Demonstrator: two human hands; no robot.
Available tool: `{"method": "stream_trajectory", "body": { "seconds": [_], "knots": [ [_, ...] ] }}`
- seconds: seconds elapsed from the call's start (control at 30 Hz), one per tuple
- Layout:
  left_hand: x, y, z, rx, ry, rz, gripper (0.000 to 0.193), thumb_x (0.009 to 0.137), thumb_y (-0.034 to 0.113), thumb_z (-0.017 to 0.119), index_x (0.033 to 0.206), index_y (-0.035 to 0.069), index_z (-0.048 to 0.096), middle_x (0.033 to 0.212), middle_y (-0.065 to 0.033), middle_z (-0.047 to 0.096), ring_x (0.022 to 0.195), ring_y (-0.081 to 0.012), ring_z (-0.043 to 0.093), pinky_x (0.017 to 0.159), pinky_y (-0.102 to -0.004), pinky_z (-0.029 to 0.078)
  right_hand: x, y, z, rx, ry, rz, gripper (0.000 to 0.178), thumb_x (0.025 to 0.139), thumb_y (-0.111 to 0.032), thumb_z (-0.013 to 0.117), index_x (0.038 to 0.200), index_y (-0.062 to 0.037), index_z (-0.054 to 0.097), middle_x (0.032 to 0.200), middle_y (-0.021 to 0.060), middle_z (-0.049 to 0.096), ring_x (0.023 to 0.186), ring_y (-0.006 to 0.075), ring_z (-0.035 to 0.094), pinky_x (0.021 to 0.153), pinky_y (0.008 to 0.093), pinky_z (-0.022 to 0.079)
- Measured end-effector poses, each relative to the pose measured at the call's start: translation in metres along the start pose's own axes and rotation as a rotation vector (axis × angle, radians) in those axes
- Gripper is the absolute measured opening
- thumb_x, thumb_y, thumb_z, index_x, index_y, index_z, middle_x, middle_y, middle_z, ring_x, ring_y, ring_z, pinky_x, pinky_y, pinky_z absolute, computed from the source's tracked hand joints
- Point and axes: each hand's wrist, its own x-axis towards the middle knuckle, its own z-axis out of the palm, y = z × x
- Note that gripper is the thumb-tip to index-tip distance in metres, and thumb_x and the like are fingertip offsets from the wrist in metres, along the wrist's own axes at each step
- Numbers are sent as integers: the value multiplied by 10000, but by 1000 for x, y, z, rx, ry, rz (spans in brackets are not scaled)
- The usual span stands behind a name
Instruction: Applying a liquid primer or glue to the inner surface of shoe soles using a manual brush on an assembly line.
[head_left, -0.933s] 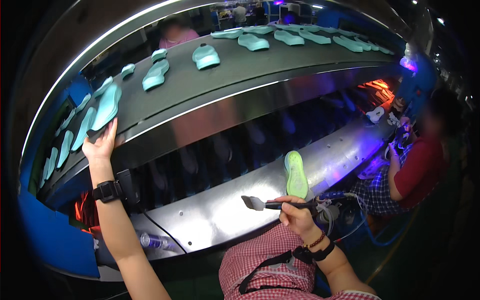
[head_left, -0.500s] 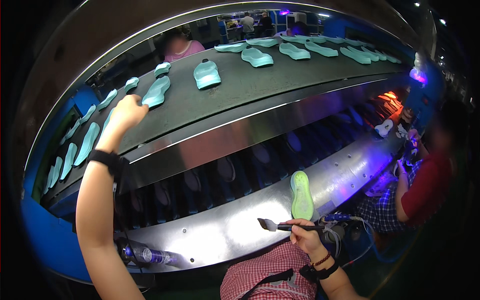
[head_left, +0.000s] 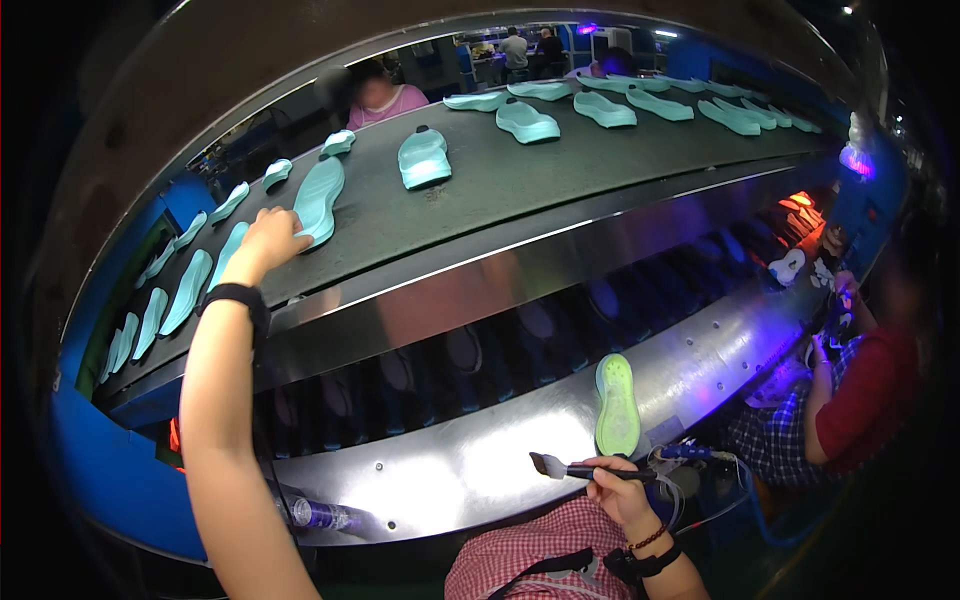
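Observation:
My left hand (head_left: 268,240) reaches over the upper conveyor belt (head_left: 450,220). Its fingers are closed on the near end of a pale turquoise shoe sole (head_left: 322,192), whose near end looks slightly raised. More turquoise soles, such as one with a dark tab (head_left: 425,158), lie along the belt. Low on the right, my right hand (head_left: 622,492) grips the black handle of a flat brush (head_left: 550,465), its bristles pointing left. A yellow-green sole (head_left: 617,405) with a pale blue rim rests on the metal ledge (head_left: 450,465), just beyond that hand.
Beneath the belt, dark soles (head_left: 465,348) sit in a shadowed lower level. A clear bottle (head_left: 320,514) lies at the ledge's left end. One co-worker in a red top (head_left: 875,385) sits at right; another in pink (head_left: 395,102) is across the belt. Heater glow (head_left: 800,215) shows at right.
My left hand has closed on the turquoise sole, and the sole's near end has come toward me. My right hand still holds the brush. The whole view has shifted slightly.

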Motion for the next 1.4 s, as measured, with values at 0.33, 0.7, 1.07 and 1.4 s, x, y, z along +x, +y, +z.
{"method": "stream_trajectory", "body": {
  "seconds": [0.33, 0.7, 1.07, 1.4],
  "knots": [
    [-167, -12, 64, -2048, 727, -249, 321, 868, 214, 520, 1129, 29, 499, 1074, -82, 564, 963, -181, 557, 840, -342, 438, 1, -4, 33, -221, 1, -174, 247, 751, 103, 593, 989, 36, 592, 1001, 185, 620, 862, 192, 604, 754, 271, 487],
    [-320, 75, 186, -2821, -796, -43, 994, 706, 806, 324, 1301, 11, 345, 1154, -259, 503, 960, -391, 577, 797, -553, 480, -6, -4, 72, -292, -199, -153, 230, 752, 80, 585, 979, 52, 606, 1019, 171, 605, 927, 237, 605, 869, 325, 460],
    [-350, 180, 196, -2882, -971, -197, 927, 743, 800, 203, 1326, 98, 366, 1234, -253, 456, 1075, -399, 501, 934, -528, 381, 32, 35, 91, -455, -101, -50, 211, 791, -55, 629, 986, 28, 628, 902, 82, 653, 849, 114, 598, 768, 229, 469],
    [-354, 198, 203, -2616, -338, -717, 688, 875, 639, 213, 1296, 119, 372, 1207, -78, 475, 1117, -234, 469, 966, -380, 370, 7, 61, 121, -1129, -355, -559, 218, 722, -79, 671, 934, -28, 668, 852, 94, 645, 854, 201, 583, 755, 301, 460]
  ]
}}
